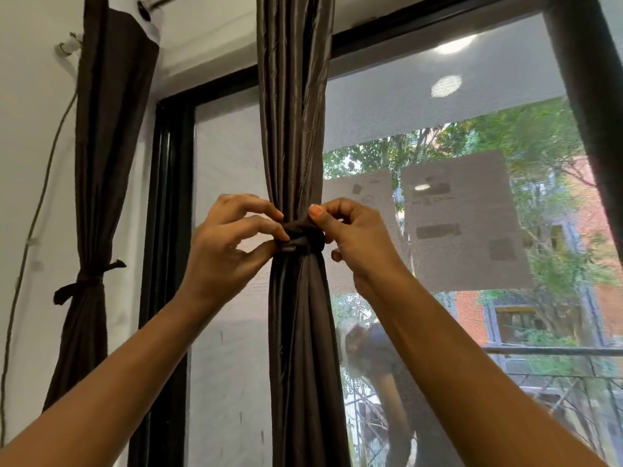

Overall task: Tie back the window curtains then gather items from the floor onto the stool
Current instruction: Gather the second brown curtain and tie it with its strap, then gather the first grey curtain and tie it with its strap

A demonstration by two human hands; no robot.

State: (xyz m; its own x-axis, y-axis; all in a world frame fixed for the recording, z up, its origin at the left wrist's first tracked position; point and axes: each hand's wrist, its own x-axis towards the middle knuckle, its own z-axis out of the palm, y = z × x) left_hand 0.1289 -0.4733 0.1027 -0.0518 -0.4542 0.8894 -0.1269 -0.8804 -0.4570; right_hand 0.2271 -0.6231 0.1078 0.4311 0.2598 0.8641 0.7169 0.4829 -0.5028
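Both the left hand (229, 246) and right hand (354, 242) pinch the tie (312, 234) beside its knot (292, 247) on the curtain (296, 112); an even outward pull should cinch it.

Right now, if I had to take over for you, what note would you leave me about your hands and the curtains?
Left hand: pinches the tie band at the left of the knot.
Right hand: pinches the same band from the right.
Middle curtain: bunched, with the band wrapped round it.
Left curtain: already tied back.
Left to do: finish this knot and release your grip, then gather the floor items onto the stool; neither is in view.
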